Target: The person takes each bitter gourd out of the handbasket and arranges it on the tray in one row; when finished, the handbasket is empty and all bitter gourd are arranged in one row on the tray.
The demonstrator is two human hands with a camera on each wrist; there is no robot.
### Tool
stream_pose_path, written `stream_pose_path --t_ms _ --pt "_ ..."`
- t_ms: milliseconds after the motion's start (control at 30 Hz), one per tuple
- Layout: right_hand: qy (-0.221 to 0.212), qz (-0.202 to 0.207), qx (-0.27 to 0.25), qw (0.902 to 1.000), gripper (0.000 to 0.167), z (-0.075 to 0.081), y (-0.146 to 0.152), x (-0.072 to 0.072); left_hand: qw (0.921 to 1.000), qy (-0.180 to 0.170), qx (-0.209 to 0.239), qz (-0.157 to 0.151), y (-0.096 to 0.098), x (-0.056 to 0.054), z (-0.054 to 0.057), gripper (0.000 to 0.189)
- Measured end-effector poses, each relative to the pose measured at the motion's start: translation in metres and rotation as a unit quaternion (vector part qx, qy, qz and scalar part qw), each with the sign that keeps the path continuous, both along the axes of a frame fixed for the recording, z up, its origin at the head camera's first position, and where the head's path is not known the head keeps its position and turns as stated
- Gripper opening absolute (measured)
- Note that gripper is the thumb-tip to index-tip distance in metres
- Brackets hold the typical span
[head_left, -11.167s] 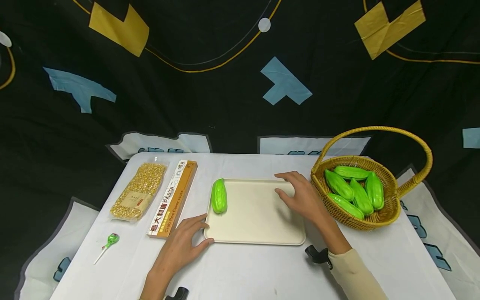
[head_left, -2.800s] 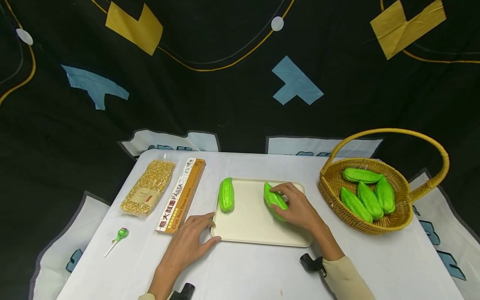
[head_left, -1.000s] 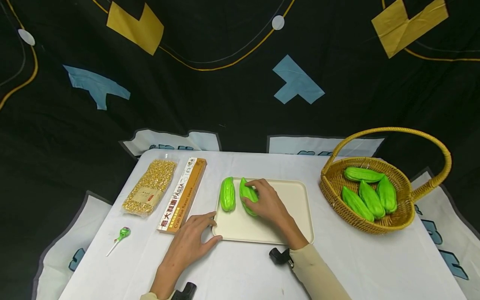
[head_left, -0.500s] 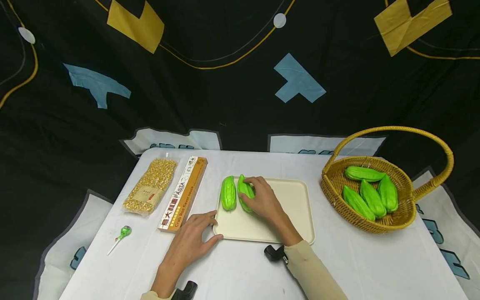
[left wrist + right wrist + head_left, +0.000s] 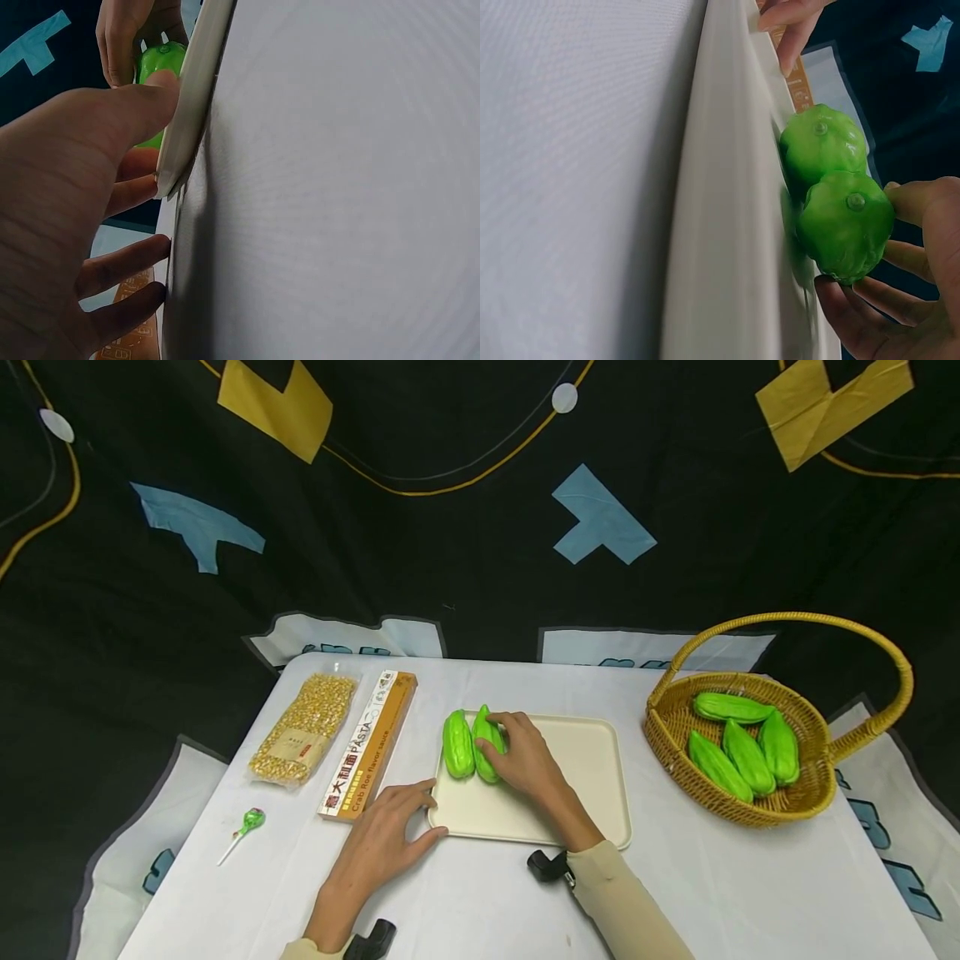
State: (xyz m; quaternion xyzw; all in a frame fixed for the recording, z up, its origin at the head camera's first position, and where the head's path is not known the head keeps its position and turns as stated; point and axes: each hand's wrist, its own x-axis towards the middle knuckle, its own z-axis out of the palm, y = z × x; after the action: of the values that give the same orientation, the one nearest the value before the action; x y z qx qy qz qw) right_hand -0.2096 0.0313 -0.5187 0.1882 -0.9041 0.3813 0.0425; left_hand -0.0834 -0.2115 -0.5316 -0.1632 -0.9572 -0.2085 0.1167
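Setting green gourds side by side on the tray (image 5: 588,760) looks to be the step in hand, with one at its final alignment.

Right hand (image 5: 528,756): grasping the held gourd (image 5: 851,232), thumb on one flank, fingers on the other. That gourd lies on the left part of the tray, pointing far to near, just right of the outer gourd (image 5: 458,745). In the right wrist view the pair seem to touch; from above, a slim gap shows between their far tips.

Left hand (image 5: 386,835): clenched on nothing; fingers loosely spread, thumb against the tray's near edge and fingertips by its left edge, at the near left corner. Probably steadying it. How firmly it presses, cannot tell.

Right side of the table: wicker basket (image 5: 712,806), handle up, four gourds (image 5: 746,760) visible inside. Left side: pasta box (image 5: 369,745) nearest the tray, bag of corn kernels (image 5: 307,722) beyond it, lollipop (image 5: 253,818) nearer. None of these three is in a hand's grip.

Next move, in my judgement: square the held gourd against its neighbour, then loosen the right fingers and lift clear without rolling it. If the row is to grow, a reach right to the basket would follow; bare tray remains on the right for more.
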Motion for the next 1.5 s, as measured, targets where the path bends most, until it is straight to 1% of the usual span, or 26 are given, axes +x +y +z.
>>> stream_pose_path --t_ms 133,533,767,833,1067,1233,1333,1500 --pt "0.007 -0.004 0.002 1.0000 0.050 0.001 0.001 0.001 1.0000 -0.001 -0.001 0.001 0.001 -0.001 0.001 0.037" --pt "0.009 -0.007 0.012 0.9999 0.049 0.002 0.008 0.002 1.0000 -0.004 0.002 0.005 0.002 0.001 0.000 0.036" --pt "0.006 -0.012 0.014 0.9998 0.050 0.004 0.013 0.005 0.9999 0.015 0.006 0.000 0.002 0.001 -0.001 0.035" --pt "0.004 -0.013 0.015 0.9998 0.050 0.005 0.014 0.006 0.9999 0.016 0.006 0.000 0.001 0.001 -0.001 0.035" --pt "0.008 -0.021 0.006 0.9997 0.049 0.012 0.023 0.010 1.0000 -0.008 0.002 0.005 0.001 0.001 0.000 0.033" --pt "0.007 -0.029 -0.002 0.9996 0.049 0.015 0.031 0.012 0.9999 -0.011 0.002 0.003 0.001 0.001 0.001 0.034" --pt "0.012 -0.032 -0.003 0.9994 0.048 0.018 0.036 0.012 1.0000 -0.006 0.004 0.001 0.001 0.001 0.001 0.033" --pt "0.024 -0.033 -0.005 0.9991 0.046 0.022 0.044 0.012 0.9999 0.015 0.007 -0.005 0.001 0.001 0.001 0.035"
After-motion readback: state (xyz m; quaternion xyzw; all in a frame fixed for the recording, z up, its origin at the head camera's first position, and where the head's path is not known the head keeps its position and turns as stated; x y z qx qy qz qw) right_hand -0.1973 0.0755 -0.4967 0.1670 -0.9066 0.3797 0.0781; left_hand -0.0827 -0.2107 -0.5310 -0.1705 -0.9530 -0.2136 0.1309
